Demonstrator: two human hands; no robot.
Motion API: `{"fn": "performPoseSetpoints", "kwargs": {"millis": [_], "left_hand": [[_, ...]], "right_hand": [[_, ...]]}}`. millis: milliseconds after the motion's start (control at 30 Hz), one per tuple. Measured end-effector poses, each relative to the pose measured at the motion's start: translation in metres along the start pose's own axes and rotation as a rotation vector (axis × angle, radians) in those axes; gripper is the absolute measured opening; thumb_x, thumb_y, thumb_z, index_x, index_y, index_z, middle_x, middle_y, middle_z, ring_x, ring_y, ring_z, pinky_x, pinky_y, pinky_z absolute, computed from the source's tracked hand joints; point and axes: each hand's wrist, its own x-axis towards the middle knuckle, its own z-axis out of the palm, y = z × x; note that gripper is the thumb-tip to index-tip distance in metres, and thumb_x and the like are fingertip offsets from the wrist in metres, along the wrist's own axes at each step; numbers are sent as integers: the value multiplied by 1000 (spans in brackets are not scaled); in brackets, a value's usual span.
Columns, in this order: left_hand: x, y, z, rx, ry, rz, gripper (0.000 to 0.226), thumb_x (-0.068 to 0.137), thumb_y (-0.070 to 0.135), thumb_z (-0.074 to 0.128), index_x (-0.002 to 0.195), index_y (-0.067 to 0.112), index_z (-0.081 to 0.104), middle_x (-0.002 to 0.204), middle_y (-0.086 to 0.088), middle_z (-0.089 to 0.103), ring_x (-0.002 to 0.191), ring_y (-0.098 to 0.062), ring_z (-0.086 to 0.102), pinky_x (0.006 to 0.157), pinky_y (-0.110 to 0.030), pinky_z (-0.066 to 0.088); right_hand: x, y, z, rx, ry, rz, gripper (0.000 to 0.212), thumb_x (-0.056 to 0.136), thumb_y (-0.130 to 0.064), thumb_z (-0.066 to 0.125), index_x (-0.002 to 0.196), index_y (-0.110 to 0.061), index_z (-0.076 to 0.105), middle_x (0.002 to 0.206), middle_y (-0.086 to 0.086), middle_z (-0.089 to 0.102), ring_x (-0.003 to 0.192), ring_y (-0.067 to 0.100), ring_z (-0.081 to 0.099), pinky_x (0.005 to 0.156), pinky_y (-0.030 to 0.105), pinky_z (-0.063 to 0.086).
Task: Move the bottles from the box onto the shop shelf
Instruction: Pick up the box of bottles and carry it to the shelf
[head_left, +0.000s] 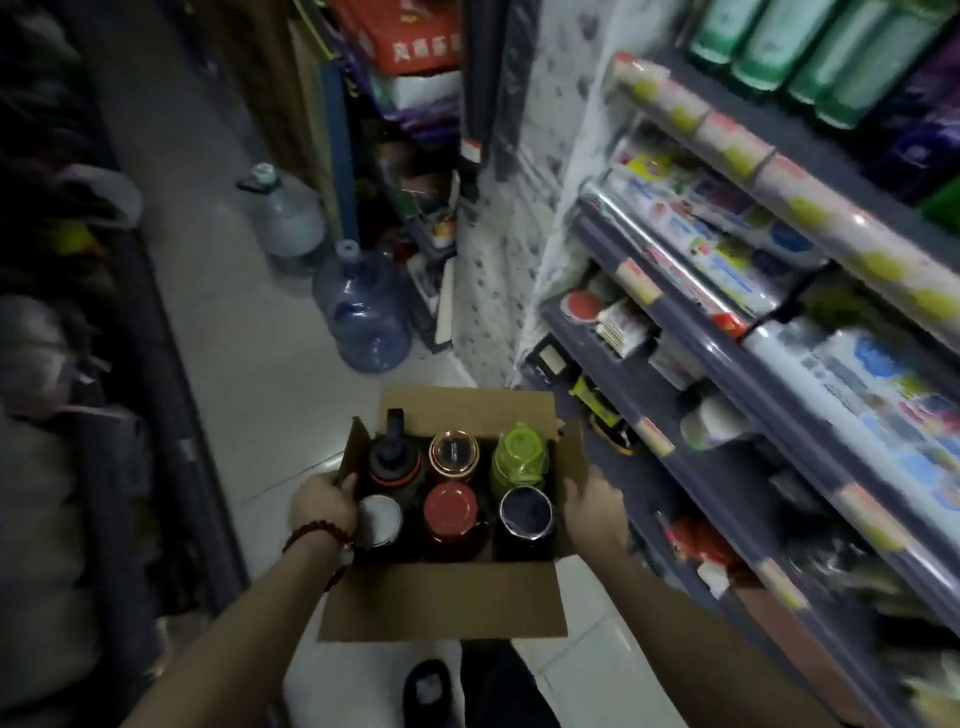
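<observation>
- Along the right of the aisle runs the tiered grey shop shelf (691, 364), its levels crowded with blurred packets and rolls; none of the box's bottles can be made out on it, so I judge the shelving not yet begun.
- Below it, held over the pale tiled floor (249, 364), is the open brown cardboard box (441, 597), flaps splayed outward and mouth facing up toward the camera.
- Inside stand six bottles in two rows of three, every slot filled (all six still to move): a black bottle with a carry-loop lid (390, 457), a copper-rimmed clear-lidded bottle (454, 452) and a lime-green bottle (521, 457) on the far side; a white-capped bottle (380, 518), a red-capped bottle (450, 512) and a dark blue steel-rimmed bottle (525, 512) nearer.
- Each bottle stands upright, its long axis vertical and its cap upward.
- Gripping the box's left wall is the left hand (324, 506), beaded bracelet at the wrist, its fingers curled over the edge.
- Against the right wall lies the right hand (592, 501); its fingers appear wrapped round the cardboard, though blur hides the tips.
</observation>
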Motion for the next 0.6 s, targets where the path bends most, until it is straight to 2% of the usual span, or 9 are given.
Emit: {"fn": "performPoseSetpoints", "kwargs": {"millis": [67, 133, 233, 333, 433, 600], "left_hand": [[14, -9, -8, -55, 49, -67, 32, 96, 24, 48, 102, 0, 68, 102, -26, 68, 98, -41, 62, 78, -39, 47], [28, -17, -15, -111, 84, -145, 31, 96, 24, 49, 102, 0, 69, 101, -26, 68, 97, -41, 62, 75, -37, 45], [49, -28, -21, -181, 154, -250, 31, 95, 23, 51, 103, -1, 69, 102, -27, 68, 98, -41, 61, 74, -35, 43], [71, -42, -22, -241, 208, -307, 28, 94, 20, 53, 105, -1, 69, 105, -28, 67, 101, -42, 61, 75, -34, 43], [100, -66, -12, -304, 247, -364, 28, 94, 18, 53, 104, -2, 69, 104, -29, 67, 101, -41, 61, 71, -30, 37], [157, -119, 28, -319, 270, -451, 25, 93, 21, 55, 95, 0, 69, 98, -28, 67, 95, -40, 62, 69, -29, 36]], "right_hand": [[24, -29, 10, -39, -55, -44, 37, 98, -27, 46, 127, -4, 49, 106, 22, 58, 106, 36, 58, 89, 44, 44], [44, -55, 21, -131, -42, -138, 39, 99, -26, 46, 130, -3, 47, 119, 22, 60, 112, 34, 58, 89, 39, 44], [66, -88, 42, -175, -16, -284, 46, 97, -27, 50, 135, -2, 45, 119, 22, 63, 107, 36, 61, 83, 39, 48], [88, -113, 71, -144, -53, -343, 46, 95, -22, 52, 134, 1, 46, 121, 24, 61, 108, 39, 59, 85, 43, 48], [113, -131, 111, -163, -74, -365, 40, 95, -21, 52, 130, -1, 47, 113, 26, 63, 102, 41, 61, 79, 43, 49], [161, -133, 198, -227, -120, -372, 27, 96, -23, 51, 110, 0, 55, 99, 25, 66, 91, 40, 62, 66, 37, 42]]}}
